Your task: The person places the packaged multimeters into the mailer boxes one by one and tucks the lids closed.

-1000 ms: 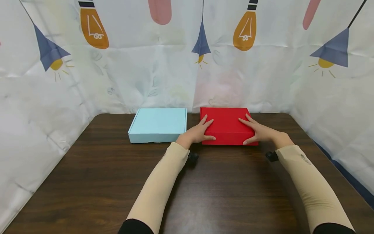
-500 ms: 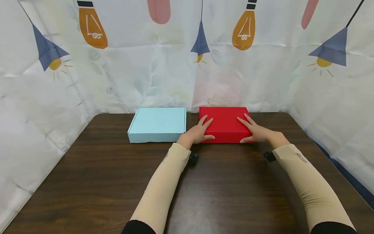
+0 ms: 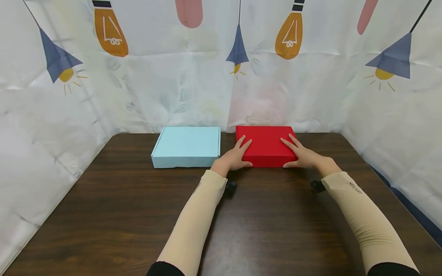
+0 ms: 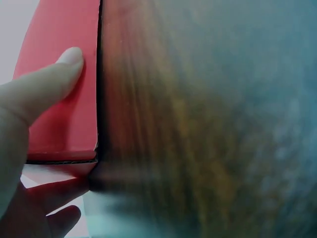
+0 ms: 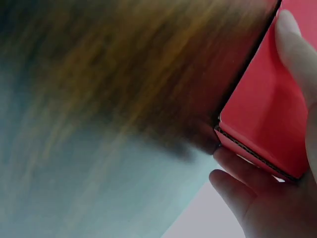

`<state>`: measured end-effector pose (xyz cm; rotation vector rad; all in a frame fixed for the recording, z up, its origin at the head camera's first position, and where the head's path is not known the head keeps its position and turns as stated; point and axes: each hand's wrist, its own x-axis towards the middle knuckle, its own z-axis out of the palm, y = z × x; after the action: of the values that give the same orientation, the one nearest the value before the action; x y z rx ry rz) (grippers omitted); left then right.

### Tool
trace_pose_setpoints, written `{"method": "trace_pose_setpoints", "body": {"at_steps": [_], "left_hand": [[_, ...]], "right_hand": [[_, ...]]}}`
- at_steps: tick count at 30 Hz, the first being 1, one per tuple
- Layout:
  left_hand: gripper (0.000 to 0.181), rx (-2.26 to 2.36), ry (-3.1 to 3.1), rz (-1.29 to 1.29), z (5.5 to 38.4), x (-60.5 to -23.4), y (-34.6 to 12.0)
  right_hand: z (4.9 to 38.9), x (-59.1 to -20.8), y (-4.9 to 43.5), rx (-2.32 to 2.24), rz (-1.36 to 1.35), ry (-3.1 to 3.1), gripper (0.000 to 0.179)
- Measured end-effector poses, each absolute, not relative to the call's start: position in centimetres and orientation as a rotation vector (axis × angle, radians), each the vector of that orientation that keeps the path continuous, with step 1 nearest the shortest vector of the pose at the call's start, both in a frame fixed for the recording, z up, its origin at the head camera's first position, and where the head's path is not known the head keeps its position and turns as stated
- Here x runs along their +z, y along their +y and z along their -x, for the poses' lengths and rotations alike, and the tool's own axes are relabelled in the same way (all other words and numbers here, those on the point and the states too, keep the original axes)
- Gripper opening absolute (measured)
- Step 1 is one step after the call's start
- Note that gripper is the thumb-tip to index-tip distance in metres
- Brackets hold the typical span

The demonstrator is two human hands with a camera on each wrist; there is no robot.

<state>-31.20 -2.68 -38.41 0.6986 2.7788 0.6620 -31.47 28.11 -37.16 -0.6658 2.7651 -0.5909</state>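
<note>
A closed red cardboard box lies flat near the far edge of the table, lid side up. My left hand holds its left end, and my right hand holds the right end. In the left wrist view, the thumb presses on the front face while other fingers reach around the end at the corner. The right wrist view shows the same grip mirrored, its thumb on the front face and fingers against the end. A light blue box sits just left of the left hand.
The dark wood-grain table spreads out in front of both boxes. Behind and on both sides hangs a white curtain printed with lamps and bulbs. Beige sleeves cover the forearms, with a small black wrist device under the left one.
The red box's front right part has shifted back and slightly left, so its front edge lies straighter, about level with the blue box's. The right hand moved with it; the left hand barely moved.
</note>
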Motion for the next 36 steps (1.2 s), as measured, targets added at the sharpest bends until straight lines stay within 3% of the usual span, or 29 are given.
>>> {"method": "trace_pose_setpoints", "body": {"at_steps": [36], "left_hand": [[0.097,0.641,2.761,-0.721,31.20,-38.12,-2.94]], "right_hand": [[31.18,-37.26,28.26,-0.540,0.665,2.789,0.106]]}}
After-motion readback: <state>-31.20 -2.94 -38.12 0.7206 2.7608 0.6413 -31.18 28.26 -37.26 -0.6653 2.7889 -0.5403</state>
